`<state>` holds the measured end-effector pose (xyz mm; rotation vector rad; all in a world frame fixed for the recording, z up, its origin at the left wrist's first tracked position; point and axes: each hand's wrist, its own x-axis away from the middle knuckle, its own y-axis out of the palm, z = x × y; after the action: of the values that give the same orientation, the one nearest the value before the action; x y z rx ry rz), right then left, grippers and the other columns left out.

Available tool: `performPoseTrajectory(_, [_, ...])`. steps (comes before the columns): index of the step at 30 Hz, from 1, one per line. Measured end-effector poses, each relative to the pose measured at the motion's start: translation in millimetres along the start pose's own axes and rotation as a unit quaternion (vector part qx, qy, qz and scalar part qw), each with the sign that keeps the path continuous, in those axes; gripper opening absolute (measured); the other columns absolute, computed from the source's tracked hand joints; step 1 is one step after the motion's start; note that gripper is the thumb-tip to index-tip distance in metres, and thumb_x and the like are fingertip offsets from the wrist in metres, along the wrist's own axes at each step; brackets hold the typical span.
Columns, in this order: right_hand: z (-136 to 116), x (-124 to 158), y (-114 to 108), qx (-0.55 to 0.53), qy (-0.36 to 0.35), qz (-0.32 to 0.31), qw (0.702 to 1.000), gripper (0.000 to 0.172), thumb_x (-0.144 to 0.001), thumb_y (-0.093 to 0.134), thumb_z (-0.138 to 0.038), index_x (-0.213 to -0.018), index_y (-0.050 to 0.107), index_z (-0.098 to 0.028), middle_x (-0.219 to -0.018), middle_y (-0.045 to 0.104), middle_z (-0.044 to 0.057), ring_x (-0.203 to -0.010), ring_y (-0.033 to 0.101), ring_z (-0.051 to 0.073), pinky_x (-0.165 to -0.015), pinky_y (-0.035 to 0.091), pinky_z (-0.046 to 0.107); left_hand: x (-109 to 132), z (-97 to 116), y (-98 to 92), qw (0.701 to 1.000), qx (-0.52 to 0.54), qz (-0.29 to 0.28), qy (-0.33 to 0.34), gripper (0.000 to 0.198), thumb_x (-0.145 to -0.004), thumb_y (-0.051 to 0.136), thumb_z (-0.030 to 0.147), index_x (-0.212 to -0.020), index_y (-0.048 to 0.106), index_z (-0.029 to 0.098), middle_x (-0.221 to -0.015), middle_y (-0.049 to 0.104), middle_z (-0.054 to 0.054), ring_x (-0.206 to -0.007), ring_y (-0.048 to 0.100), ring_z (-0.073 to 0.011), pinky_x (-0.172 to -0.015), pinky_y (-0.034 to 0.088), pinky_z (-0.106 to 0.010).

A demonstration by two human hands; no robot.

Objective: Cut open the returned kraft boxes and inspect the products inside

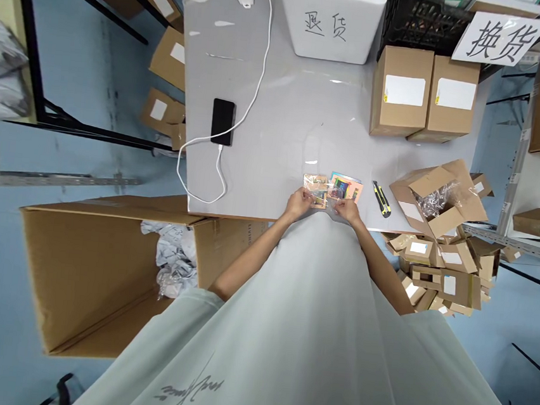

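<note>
At the near edge of the grey table (279, 108) my left hand (298, 203) and my right hand (347, 210) are both closed on a clear plastic packet (324, 191) with small colourful cards inside. The left hand grips its left side and the right hand its right side. A colourful card (348, 186) lies just behind the right hand, partly under the packet. A yellow and black utility knife (381, 198) lies a little to the right of my right hand.
A black phone (223, 121) on a white cable (257, 80) lies at the left. A white bin (332, 24), a black crate (421, 16) and two sealed cardboard boxes (426, 93) stand at the back. An opened box (436, 193) and scrap cartons (444, 273) sit right; a large open carton (96, 268) stands left.
</note>
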<state>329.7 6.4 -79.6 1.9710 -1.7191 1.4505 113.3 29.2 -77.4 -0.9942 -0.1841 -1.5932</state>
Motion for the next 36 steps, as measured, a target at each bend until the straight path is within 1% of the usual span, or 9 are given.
performPoseTrajectory(2, [-1, 1, 5, -0.006, -0.012, -0.006, 1.000, 0.017, -0.091, 0.075, -0.025, -0.074, 0.072, -0.023, -0.068, 0.078, -0.002, -0.083, 0.084, 0.022, -0.089, 0.064, 0.029, 0, -1, -1.8, 0.996, -0.084, 0.008, 0.015, 0.023, -0.086, 0.088, 0.034, -0.103, 0.077, 0.022, -0.122, 0.088, -0.011, -0.118, 0.080, -0.0296, -0.110, 0.059, -0.040])
performPoseTrajectory(5, [0, 3, 2, -0.007, -0.026, -0.001, 1.000, 0.014, -0.089, 0.076, -0.028, -0.077, 0.073, -0.022, -0.075, 0.082, 0.000, -0.086, 0.084, 0.023, -0.090, 0.064, 0.030, -1, -2, -7.2, 0.986, -0.163, 0.002, 0.023, 0.017, -0.090, 0.083, 0.038, -0.098, 0.082, 0.023, -0.120, 0.090, -0.011, -0.119, 0.080, -0.0302, -0.106, 0.057, -0.036])
performPoseTrajectory(10, [9, 5, -24, -0.010, -0.042, 0.049, 0.998, 0.011, -0.087, 0.071, -0.030, -0.081, 0.075, -0.022, -0.090, 0.087, 0.004, -0.096, 0.083, 0.025, -0.095, 0.065, 0.033, -2, -7, -36.2, 0.988, -0.152, 0.042, 0.003, 0.012, -0.097, 0.072, 0.033, -0.097, 0.080, 0.023, -0.112, 0.090, -0.009, -0.108, 0.080, -0.0253, -0.096, 0.057, -0.032])
performPoseTrajectory(13, [16, 7, -43, -0.013, -0.056, 0.071, 0.996, 0.012, -0.085, 0.071, -0.031, -0.084, 0.078, -0.021, -0.092, 0.087, 0.005, -0.095, 0.083, 0.024, -0.093, 0.066, 0.034, 1, -12, -56.9, 0.987, -0.149, 0.058, 0.023, 0.011, -0.100, 0.070, 0.030, -0.101, 0.078, 0.022, -0.114, 0.089, -0.009, -0.107, 0.080, -0.0246, -0.098, 0.056, -0.032])
performPoseTrajectory(21, [12, -5, -69, 0.086, -0.050, 0.092, 0.991, 0.012, -0.084, 0.072, -0.027, -0.076, 0.077, -0.021, -0.087, 0.085, 0.007, -0.091, 0.082, 0.028, -0.085, 0.061, 0.032, 3, -19, -81.5, 0.964, -0.239, 0.089, 0.071, 0.013, -0.101, 0.067, 0.023, -0.106, 0.079, 0.027, -0.117, 0.088, -0.012, -0.115, 0.080, -0.0346, -0.103, 0.057, -0.042])
performPoseTrajectory(23, [9, -13, -74, 0.106, -0.050, 0.101, 0.988, 0.013, -0.085, 0.071, -0.026, -0.075, 0.076, -0.020, -0.087, 0.085, 0.009, -0.091, 0.082, 0.029, -0.086, 0.061, 0.034, -1, -21, -86.0, 0.964, -0.249, 0.067, 0.070, 0.009, -0.099, 0.070, 0.024, -0.100, 0.078, 0.026, -0.114, 0.088, -0.013, -0.114, 0.081, -0.0353, -0.103, 0.058, -0.042])
performPoseTrajectory(28, [8, -32, -78, 0.052, -0.083, 0.124, 0.987, 0.018, -0.090, 0.064, -0.023, -0.095, 0.080, -0.017, -0.105, 0.088, 0.013, -0.103, 0.082, 0.028, -0.098, 0.062, 0.036, -8, -29, -87.8, 0.987, -0.153, 0.011, 0.046, 0.007, -0.094, 0.076, 0.032, -0.095, 0.079, 0.025, -0.099, 0.087, -0.006, -0.093, 0.084, -0.0257, -0.097, 0.060, -0.035])
performPoseTrajectory(33, [16, -34, -66, 0.019, -0.060, 0.170, 0.983, 0.038, -0.094, 0.064, -0.025, -0.128, 0.076, -0.014, -0.128, 0.086, 0.018, -0.117, 0.081, 0.030, -0.112, 0.060, 0.043, -15, -35, -80.0, 0.994, -0.068, 0.080, 0.001, 0.018, -0.096, 0.075, 0.036, -0.104, 0.085, 0.023, -0.097, 0.084, -0.002, -0.074, 0.078, -0.0178, -0.092, 0.061, -0.031])
performPoseTrajectory(36, [22, -27, -52, 0.043, -0.033, 0.171, 0.984, 0.041, -0.096, 0.069, -0.030, -0.135, 0.072, -0.018, -0.136, 0.084, 0.018, -0.124, 0.079, 0.032, -0.114, 0.059, 0.044, -22, -36, -77.0, 0.994, -0.038, 0.106, -0.012, 0.017, -0.094, 0.076, 0.031, -0.105, 0.086, 0.022, -0.101, 0.084, -0.002, -0.069, 0.076, -0.0164, -0.090, 0.062, -0.032])
